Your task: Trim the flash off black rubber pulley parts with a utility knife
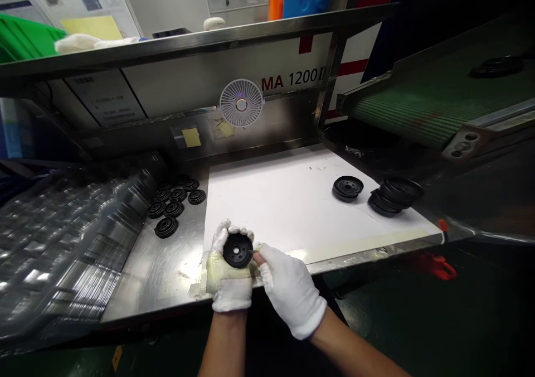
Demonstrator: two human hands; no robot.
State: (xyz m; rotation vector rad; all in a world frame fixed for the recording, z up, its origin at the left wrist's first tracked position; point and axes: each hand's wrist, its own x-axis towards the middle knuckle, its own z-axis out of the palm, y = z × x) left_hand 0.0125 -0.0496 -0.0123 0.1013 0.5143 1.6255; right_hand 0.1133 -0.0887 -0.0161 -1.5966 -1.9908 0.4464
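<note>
Tray stack: nested clear plastic trays with moulded pockets (75, 243) fill the left of the frame; pocket contents cannot be made out.
Left-hand group: a cluster of black, round, ridged discs (166, 227) lies on the bare metal of the silver worktop (167, 279), left of centre. The discs lie close together; the rear ones overlap in view, so no exact count is given.
Left hand: the white-gloved left hand (229, 276), yellowed across the palm, is closed around one part at lower centre.
Part in hand: a black round disc with a central hole and smaller holes around it (237, 257), face turned up toward the camera, above the near edge of the worktop.
Right hand: the white-gloved right hand (289, 289) has its fingertips at the right rim of the held disc, one tip bare. Whether they pinch a small item cannot be told.
White sheet: a flat white sheet (267, 198) covers the middle and right of the worktop.
Right-hand stacks: a short black disc stack (348, 189) and a larger, uneven black disc pile (395, 197) stand apart, right of centre.
Conveyor: a ribbed green belt (409, 109), upper right, carries another black round part (497, 66).
Progress: judged mid-batch, one disc being handled; which group is finished cannot be determined.
</note>
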